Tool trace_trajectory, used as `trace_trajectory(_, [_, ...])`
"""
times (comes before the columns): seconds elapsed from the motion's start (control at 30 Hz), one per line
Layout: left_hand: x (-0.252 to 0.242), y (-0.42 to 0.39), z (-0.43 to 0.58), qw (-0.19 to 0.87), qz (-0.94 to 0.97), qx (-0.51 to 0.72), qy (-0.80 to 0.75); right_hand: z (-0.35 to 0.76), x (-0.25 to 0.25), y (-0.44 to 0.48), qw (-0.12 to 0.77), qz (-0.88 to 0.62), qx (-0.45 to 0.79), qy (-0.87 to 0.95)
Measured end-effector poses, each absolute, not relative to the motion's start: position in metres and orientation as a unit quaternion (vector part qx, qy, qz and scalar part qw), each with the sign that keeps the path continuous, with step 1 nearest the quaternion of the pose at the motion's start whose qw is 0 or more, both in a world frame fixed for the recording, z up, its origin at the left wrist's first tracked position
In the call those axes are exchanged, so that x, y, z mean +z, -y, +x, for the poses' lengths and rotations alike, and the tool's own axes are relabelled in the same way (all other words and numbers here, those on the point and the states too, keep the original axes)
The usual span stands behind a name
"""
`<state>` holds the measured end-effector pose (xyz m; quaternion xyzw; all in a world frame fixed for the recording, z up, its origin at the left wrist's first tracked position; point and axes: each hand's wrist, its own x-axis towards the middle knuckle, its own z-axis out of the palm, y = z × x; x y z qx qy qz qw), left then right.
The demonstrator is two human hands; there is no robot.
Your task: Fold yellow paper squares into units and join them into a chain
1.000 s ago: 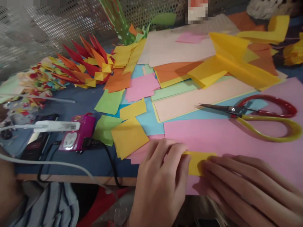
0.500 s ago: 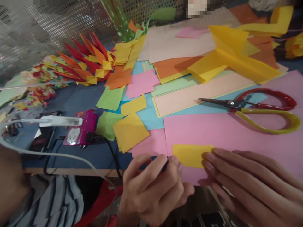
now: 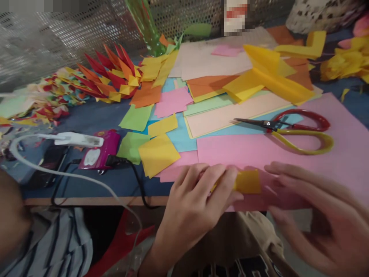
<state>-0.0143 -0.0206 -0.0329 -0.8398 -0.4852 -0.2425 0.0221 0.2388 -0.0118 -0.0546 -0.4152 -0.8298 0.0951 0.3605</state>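
Note:
A small folded piece of yellow paper (image 3: 250,181) lies on a large pink sheet (image 3: 227,148) near the table's front edge. My left hand (image 3: 198,196) bends its fingers over the paper's left part and holds it down, hiding much of it. More yellow shows between those fingers. To the right, my right hand (image 3: 319,215) is off the paper, its fingers stretched and the thumb apart, with nothing in it. Scissors (image 3: 268,124) with one red and one yellow handle rest beyond both hands, blades pointing left.
Coloured paper squares (image 3: 158,154) and strips cover the middle. A yellow folded paper shape (image 3: 268,77) lies behind the scissors. On the left are a red-orange paper model (image 3: 112,77), a magenta power adapter (image 3: 99,152) with cables, and a phone (image 3: 47,165). A person's striped sleeve (image 3: 57,238) is at lower left.
My left hand has moved over the yellow paper and now covers its left part. My right hand has let go of the paper and drawn away to the right, opening. The view has shifted slightly.

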Motion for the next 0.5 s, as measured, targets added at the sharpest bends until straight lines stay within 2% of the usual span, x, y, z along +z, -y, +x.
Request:
trace_trajectory(0.13, [-0.032, 0.024, -0.015, 0.015, -0.850, -0.267, 0.453, 0.252, -0.054, 0.015, 0.382, -0.482, 0.164, 0.771])
trace_trajectory(0.27, [-0.029, 0.020, -0.018, 0.003, -0.853, -0.304, 0.424, 0.252, -0.049, 0.004, 0.380, -0.367, 0.071, 0.846])
trace_trajectory(0.5, [-0.023, 0.011, -0.036, 0.005, -0.889, -0.212, 0.406, 0.248, -0.054, -0.016, 0.253, -0.230, -0.026, 0.939])
